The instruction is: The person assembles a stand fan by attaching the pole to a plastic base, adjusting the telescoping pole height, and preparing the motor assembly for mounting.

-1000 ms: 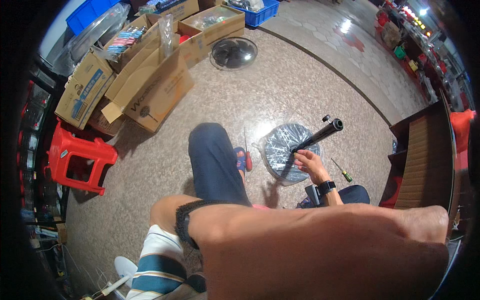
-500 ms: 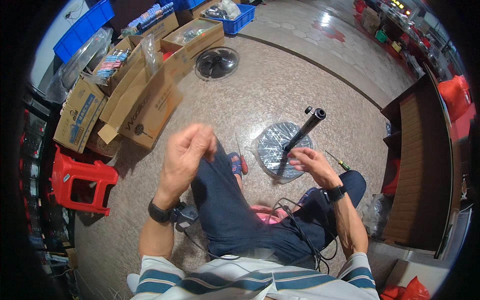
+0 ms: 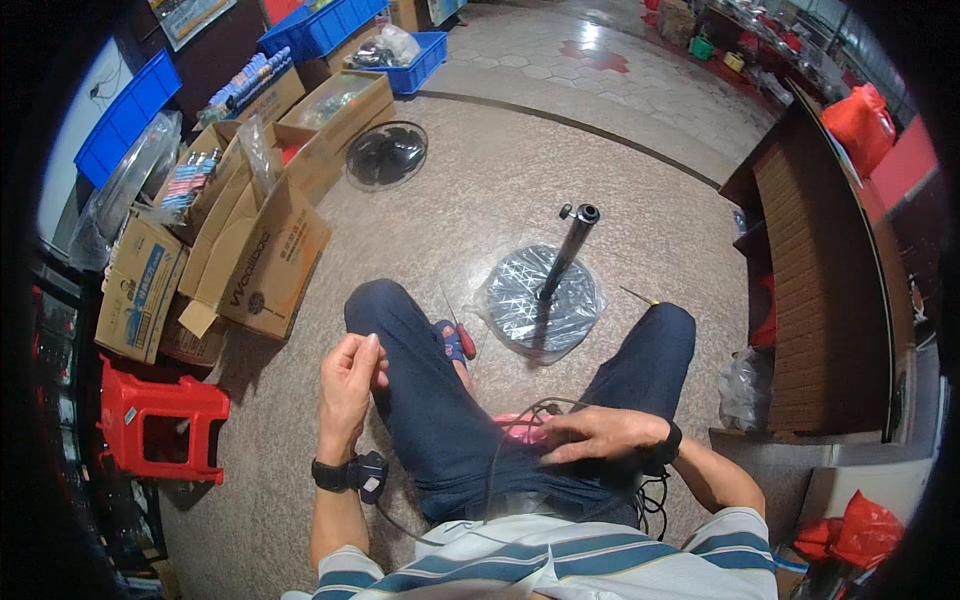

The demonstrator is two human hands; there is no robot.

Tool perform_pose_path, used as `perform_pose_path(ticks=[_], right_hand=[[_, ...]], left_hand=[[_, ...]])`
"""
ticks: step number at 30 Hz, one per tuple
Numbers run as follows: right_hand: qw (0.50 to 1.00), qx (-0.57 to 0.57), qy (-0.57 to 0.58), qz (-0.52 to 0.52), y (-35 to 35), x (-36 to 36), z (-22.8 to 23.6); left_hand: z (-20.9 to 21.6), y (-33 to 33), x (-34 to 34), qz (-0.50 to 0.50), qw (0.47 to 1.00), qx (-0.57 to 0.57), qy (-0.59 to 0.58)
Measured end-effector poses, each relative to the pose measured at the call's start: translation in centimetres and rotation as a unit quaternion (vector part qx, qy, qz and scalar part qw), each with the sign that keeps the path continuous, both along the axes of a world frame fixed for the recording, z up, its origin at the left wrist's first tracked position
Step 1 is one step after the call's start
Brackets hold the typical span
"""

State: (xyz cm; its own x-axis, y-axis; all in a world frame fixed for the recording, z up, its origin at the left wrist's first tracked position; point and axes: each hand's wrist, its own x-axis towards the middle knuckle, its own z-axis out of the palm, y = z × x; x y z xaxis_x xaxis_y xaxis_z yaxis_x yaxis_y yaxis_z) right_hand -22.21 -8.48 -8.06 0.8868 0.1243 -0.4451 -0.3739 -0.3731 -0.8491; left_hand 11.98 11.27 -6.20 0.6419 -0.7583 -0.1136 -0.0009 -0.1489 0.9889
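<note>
My left hand (image 3: 350, 382) is over my left thigh, thumb and fingers pressed together. Whatever they may pinch is too small or hidden. Across my lap lies my right hand (image 3: 605, 434), its fingers stretched to the left beside a black cable (image 3: 492, 455) and a pink thing (image 3: 522, 428), partly covered. Whether the fingers touch the cable is unclear. On the floor between my knees and beyond them stands a round base (image 3: 515, 315) in clear plastic wrap. A black pole (image 3: 570, 250) rises from it, with a knob near its open top.
A red-handled screwdriver (image 3: 465, 341) lies by my left foot; another screwdriver (image 3: 640, 296) is partly behind my right knee. A black fan grille (image 3: 386, 155) lies farther off. Cardboard boxes (image 3: 268, 265) and a red stool (image 3: 165, 415) stand left, a brown cabinet (image 3: 830, 270) right.
My right hand has come back from beside the pole to my lap, at the cable. My left hand has moved lower and nearer to me. The view has shifted, and my knees are farther apart.
</note>
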Motion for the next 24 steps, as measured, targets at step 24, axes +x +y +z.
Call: perform_pose_path(ticks=[24], right_hand=[[0.931,0.010,-0.043,-0.361,-2.5,-8.3,6.9]], left_hand=[[-12.9,10.1,5.8,0.160,0.982,0.088,-0.045]])
